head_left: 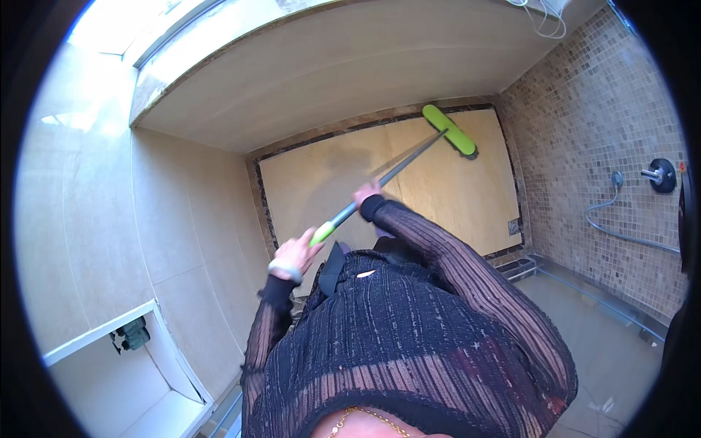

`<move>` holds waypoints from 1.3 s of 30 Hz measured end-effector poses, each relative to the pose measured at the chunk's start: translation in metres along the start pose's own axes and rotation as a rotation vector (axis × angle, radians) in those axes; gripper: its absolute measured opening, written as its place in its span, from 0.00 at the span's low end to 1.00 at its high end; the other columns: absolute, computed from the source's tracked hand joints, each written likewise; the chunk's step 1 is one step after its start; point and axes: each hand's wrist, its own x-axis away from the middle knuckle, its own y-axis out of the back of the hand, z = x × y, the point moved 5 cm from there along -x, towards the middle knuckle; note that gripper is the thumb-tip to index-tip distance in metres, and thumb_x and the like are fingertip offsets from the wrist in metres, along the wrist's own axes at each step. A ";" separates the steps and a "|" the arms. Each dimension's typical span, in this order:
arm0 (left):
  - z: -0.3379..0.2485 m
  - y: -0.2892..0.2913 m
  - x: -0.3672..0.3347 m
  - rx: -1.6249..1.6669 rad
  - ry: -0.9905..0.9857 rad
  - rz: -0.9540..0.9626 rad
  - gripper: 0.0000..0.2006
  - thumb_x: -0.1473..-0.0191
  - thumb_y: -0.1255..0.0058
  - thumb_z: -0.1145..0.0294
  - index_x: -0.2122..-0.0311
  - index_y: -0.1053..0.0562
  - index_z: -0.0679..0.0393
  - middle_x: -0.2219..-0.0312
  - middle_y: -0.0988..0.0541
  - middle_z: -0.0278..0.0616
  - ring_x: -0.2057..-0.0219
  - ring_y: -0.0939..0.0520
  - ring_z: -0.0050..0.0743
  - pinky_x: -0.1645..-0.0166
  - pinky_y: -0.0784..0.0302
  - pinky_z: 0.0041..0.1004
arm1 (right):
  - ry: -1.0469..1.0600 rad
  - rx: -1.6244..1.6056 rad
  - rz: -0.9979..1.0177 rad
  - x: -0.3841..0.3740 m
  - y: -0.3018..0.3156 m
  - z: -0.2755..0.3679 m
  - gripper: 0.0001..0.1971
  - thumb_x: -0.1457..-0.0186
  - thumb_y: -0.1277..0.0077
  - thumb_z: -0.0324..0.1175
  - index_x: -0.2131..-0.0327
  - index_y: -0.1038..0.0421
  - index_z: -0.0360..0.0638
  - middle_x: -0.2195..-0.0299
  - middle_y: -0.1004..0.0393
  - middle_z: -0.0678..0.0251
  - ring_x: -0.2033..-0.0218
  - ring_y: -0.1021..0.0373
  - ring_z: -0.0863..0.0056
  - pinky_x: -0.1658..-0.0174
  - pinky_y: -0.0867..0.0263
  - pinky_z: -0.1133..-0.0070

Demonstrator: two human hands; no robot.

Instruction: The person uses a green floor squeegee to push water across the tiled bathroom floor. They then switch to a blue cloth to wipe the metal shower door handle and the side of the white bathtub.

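Note:
A push broom with a lime-green head (450, 130) and a long grey handle (409, 158) slants across the shower floor (445, 197). The broom head rests on the tan floor near the far edge, right of centre. My left hand (293, 253) is closed round the handle's lime-green end grip (321, 233). Farther up the shaft, my right hand (367, 193) is wrapped round the grey part. The bristles are mostly hidden beneath the head.
A dark patterned border frames the floor, with a square drain (515, 227) at its right. On the mosaic wall (577, 124) are a shower valve (661, 176) and a hose (613, 235). A white-framed recess (139, 372) is at lower left. White cables (544, 22) hang at upper right.

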 end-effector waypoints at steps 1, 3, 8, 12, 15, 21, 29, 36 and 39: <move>0.020 0.000 0.024 0.013 0.069 -0.005 0.21 0.49 0.58 0.50 0.53 0.38 0.49 0.82 0.26 0.53 0.76 0.24 0.54 0.72 0.29 0.44 | 0.139 0.028 -0.007 0.012 0.014 0.038 0.11 0.52 0.57 0.37 0.67 0.25 0.56 0.65 0.26 0.68 0.56 0.35 0.69 0.48 0.57 0.53; 0.045 0.011 0.079 0.082 0.186 -0.028 0.19 0.49 0.57 0.51 0.54 0.36 0.49 0.81 0.26 0.54 0.74 0.24 0.55 0.70 0.30 0.45 | 0.310 -0.018 0.026 0.026 0.018 0.107 0.10 0.55 0.54 0.37 0.68 0.25 0.54 0.67 0.26 0.68 0.58 0.33 0.69 0.49 0.55 0.53; 0.063 0.018 0.181 0.119 0.553 -0.001 0.21 0.50 0.56 0.51 0.52 0.37 0.47 0.77 0.25 0.57 0.70 0.24 0.59 0.68 0.29 0.48 | 0.662 -0.141 0.084 0.053 0.029 0.223 0.07 0.69 0.44 0.37 0.81 0.29 0.54 0.75 0.27 0.72 0.64 0.31 0.71 0.55 0.45 0.65; 0.050 -0.002 0.200 0.383 0.564 -0.096 0.24 0.57 0.47 0.62 0.52 0.36 0.51 0.73 0.25 0.60 0.67 0.25 0.59 0.63 0.28 0.43 | 0.926 -0.024 0.093 0.067 0.046 0.245 0.07 0.71 0.44 0.38 0.82 0.30 0.53 0.81 0.28 0.70 0.73 0.29 0.71 0.61 0.39 0.75; 0.060 -0.021 0.190 0.518 0.474 -0.131 0.27 0.61 0.45 0.70 0.52 0.36 0.56 0.71 0.25 0.60 0.66 0.24 0.56 0.61 0.28 0.39 | 0.924 0.035 0.105 0.060 0.041 0.241 0.05 0.69 0.46 0.37 0.82 0.28 0.53 0.82 0.28 0.68 0.74 0.29 0.70 0.64 0.37 0.76; 0.064 -0.011 0.176 0.626 0.434 -0.043 0.27 0.63 0.47 0.75 0.51 0.35 0.60 0.68 0.25 0.58 0.64 0.23 0.48 0.60 0.29 0.33 | 0.813 0.077 0.162 0.055 0.038 0.223 0.06 0.67 0.47 0.36 0.79 0.28 0.52 0.80 0.27 0.68 0.72 0.29 0.70 0.62 0.39 0.76; 0.051 -0.029 0.140 0.662 0.308 0.063 0.25 0.61 0.53 0.84 0.52 0.36 0.67 0.64 0.25 0.44 0.66 0.25 0.27 0.62 0.30 0.25 | 0.662 0.031 0.179 0.064 0.042 0.160 0.07 0.67 0.48 0.35 0.78 0.27 0.49 0.78 0.26 0.67 0.69 0.29 0.70 0.61 0.41 0.75; 0.007 -0.025 0.096 0.523 0.143 0.053 0.25 0.62 0.54 0.81 0.52 0.36 0.61 0.73 0.25 0.57 0.70 0.21 0.44 0.62 0.28 0.33 | 0.541 0.020 0.074 0.063 0.027 0.086 0.08 0.67 0.48 0.36 0.77 0.26 0.51 0.76 0.25 0.65 0.68 0.29 0.69 0.60 0.39 0.74; -0.016 -0.023 0.063 0.449 0.027 0.047 0.20 0.60 0.53 0.77 0.56 0.35 0.61 0.78 0.27 0.59 0.73 0.23 0.54 0.67 0.29 0.37 | 0.504 -0.038 -0.024 0.061 0.031 0.041 0.06 0.67 0.48 0.36 0.78 0.26 0.53 0.77 0.27 0.67 0.69 0.30 0.69 0.62 0.38 0.73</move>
